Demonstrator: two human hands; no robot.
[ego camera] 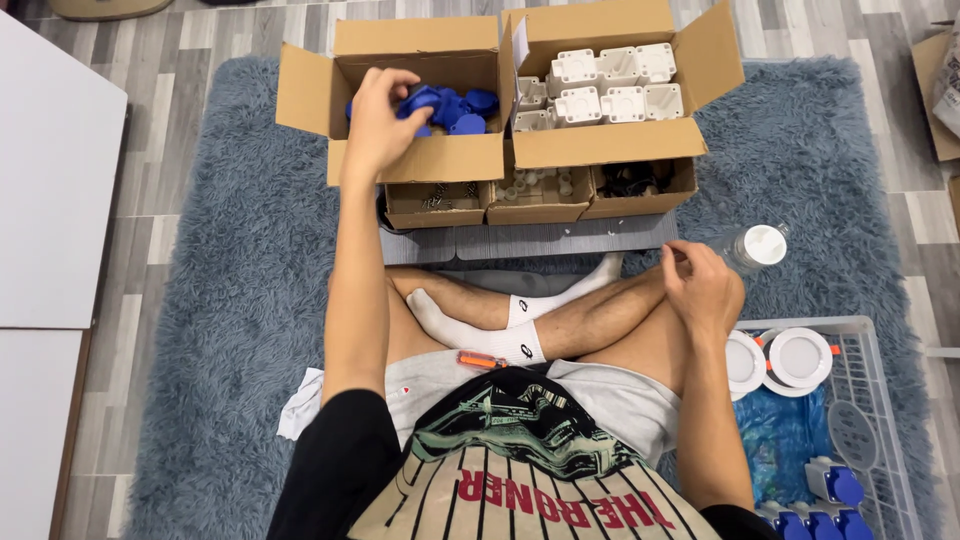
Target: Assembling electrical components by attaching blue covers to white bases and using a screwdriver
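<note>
Cardboard boxes sit in a row ahead of my crossed legs on the shaggy grey-blue rug [230, 300]. My left hand [378, 118] is stretched out over the left cardboard box [420, 160], fingers curled down onto the blue plastic parts [455, 105] heaped inside; I cannot tell whether it has one pinched or only touches the pile. Just beside it, the right cardboard box [600, 145] holds white plastic housings [610, 85] packed in rows. Three small trays [540, 200] line up in front of both boxes, with screws, pale bits and dark bits in them. My right hand [700, 290] rests on my right knee, fingers loosely bent and holding nothing. Near that knee a clear bottle [752, 246] with a white cap lies on the rug. A white wire basket [870, 400] at my right side holds round white discs and more blue parts. An orange screwdriver [480, 359] lies in my lap.
</note>
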